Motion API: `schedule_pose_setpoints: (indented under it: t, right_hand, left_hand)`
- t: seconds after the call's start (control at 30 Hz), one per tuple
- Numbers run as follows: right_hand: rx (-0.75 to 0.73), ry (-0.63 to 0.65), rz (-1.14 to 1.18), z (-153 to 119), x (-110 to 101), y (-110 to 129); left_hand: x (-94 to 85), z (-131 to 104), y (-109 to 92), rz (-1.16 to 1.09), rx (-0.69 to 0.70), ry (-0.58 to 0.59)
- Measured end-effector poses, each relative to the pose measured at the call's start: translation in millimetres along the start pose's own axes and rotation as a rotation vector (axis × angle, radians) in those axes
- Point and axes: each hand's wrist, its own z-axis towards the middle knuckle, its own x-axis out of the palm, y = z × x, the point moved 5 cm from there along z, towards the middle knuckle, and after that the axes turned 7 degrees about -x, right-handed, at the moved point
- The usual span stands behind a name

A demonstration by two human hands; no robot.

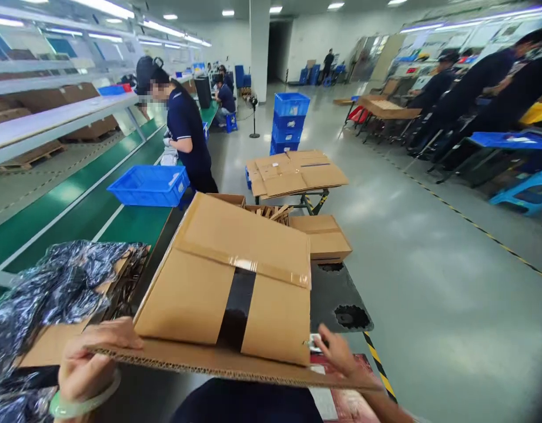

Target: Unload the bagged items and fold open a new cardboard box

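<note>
Both hands grip a cardboard box [229, 276] by its near flap: the left hand [88, 361] curls over the edge, the right hand [339, 352] pinches the corner. A blue bin [150, 185] sits on the green counter [77, 211] behind.

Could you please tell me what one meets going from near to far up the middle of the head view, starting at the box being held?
Cardboard box gripped at its near flap by left hand and right hand → smaller closed carton → flattened cardboard sheets on a cart → stacked blue crates → white pillar.
</note>
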Motion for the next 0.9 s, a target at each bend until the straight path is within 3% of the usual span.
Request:
schedule_pose_setpoints:
  t: [0.07, 0.17, 0.23, 0.3, 0.37, 0.47, 0.53, 0.6, 0.67, 0.77, 0.83, 0.9]
  right_hand:
    - [-0.035, 0.000, 0.022, 34.9, -39.6, -4.5]
    - [-0.162, -0.022, 0.049, 88.6, -98.7, 4.0]
    - [-0.312, -0.015, 0.066, 116.4, -127.0, 33.1]
    - [-0.531, 0.052, 0.022, 132.5, -137.5, 82.5]
    - [-0.807, 0.148, -0.099, 136.6, -128.7, 141.5]
    - [-1.181, 0.196, -0.277, 136.5, -94.9, 212.7]
    - [-1.307, 0.250, -0.430, 142.3, -65.8, 234.9]
    - [-1.336, 0.301, -0.600, 151.2, -41.5, 241.5]
    - [-1.308, 0.322, -0.728, 158.1, -25.9, 244.3]
    - [-1.309, 0.353, -0.799, 157.9, -6.8, 257.3]
    - [-1.346, 0.430, -0.810, 154.6, 12.5, 269.8]
    - [-1.394, 0.485, -0.770, 152.3, 34.6, 282.2]
  left_hand:
    - [-3.2, 12.2, -17.0, -0.073, 0.131, -0.071]
    - [-14.0, 27.6, -29.6, -0.182, 0.182, -0.185]
    - [-18.3, 32.0, -30.8, -0.229, 0.184, -0.190]
    - [-17.6, 33.6, -29.0, -0.262, 0.179, -0.174]
    - [-12.5, 34.1, -28.2, -0.285, 0.187, -0.157]
    - [-4.9, 31.6, -28.0, -0.299, 0.218, -0.137]
    - [-6.8, 27.7, -20.6, -0.315, 0.185, -0.116]
    - [-16.2, 24.9, -4.5, -0.336, 0.077, -0.049]
    - [-30.5, 26.6, 18.8, -0.354, -0.165, 0.062]
    - [-44.6, 32.4, 50.2, -0.313, -0.741, 0.347]
    - [-40.8, 31.2, 59.4, -0.130, -1.094, 0.627]
    - [-30.4, 29.7, 69.5, 0.204, -1.283, 0.743]
